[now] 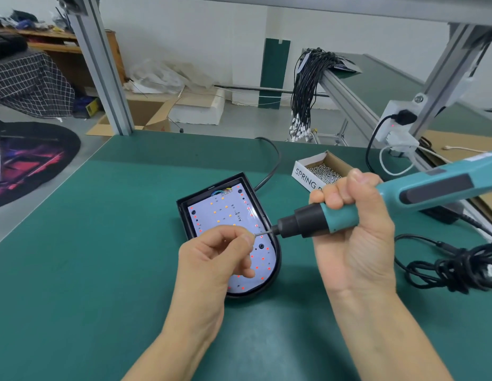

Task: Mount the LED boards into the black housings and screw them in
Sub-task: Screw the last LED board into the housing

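At the centre of the frame a black plastic housing (268,213), square at its far end and rounded at the near one, lies flat on the smooth green bench mat (101,257). Seated inside it is a pale, matte LED board (225,213) dotted with small red and amber chips. The right hand (354,229) grips a teal electric screwdriver (376,204) by its barrel, its thin steel bit pointing left. The left hand (214,259) pinches at the bit's tip; any screw there is hidden. A white cardboard box (308,176) of shiny screws sits right of centre.
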`<action>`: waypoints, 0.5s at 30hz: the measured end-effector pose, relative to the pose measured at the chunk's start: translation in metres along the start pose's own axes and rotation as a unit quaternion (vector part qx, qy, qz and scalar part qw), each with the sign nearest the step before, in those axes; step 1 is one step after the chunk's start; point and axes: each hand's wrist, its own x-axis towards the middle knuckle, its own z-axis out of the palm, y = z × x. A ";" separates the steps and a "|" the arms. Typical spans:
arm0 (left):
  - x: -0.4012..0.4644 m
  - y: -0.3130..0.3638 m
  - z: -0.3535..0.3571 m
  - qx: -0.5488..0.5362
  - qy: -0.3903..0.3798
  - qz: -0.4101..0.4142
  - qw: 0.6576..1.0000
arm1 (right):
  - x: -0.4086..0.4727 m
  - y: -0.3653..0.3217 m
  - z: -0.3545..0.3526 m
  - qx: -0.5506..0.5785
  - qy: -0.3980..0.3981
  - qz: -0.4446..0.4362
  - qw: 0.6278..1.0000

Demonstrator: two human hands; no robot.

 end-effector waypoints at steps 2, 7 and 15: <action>0.000 -0.001 -0.001 0.005 0.001 0.004 1.000 | 0.001 -0.001 0.000 -0.001 0.000 -0.002 1.000; -0.004 0.002 -0.004 0.017 -0.003 -0.012 1.000 | 0.002 -0.001 -0.002 0.002 -0.003 0.002 1.000; 0.026 0.002 -0.059 0.490 0.164 -0.095 0.851 | 0.008 0.004 -0.015 -0.041 -0.017 0.014 0.999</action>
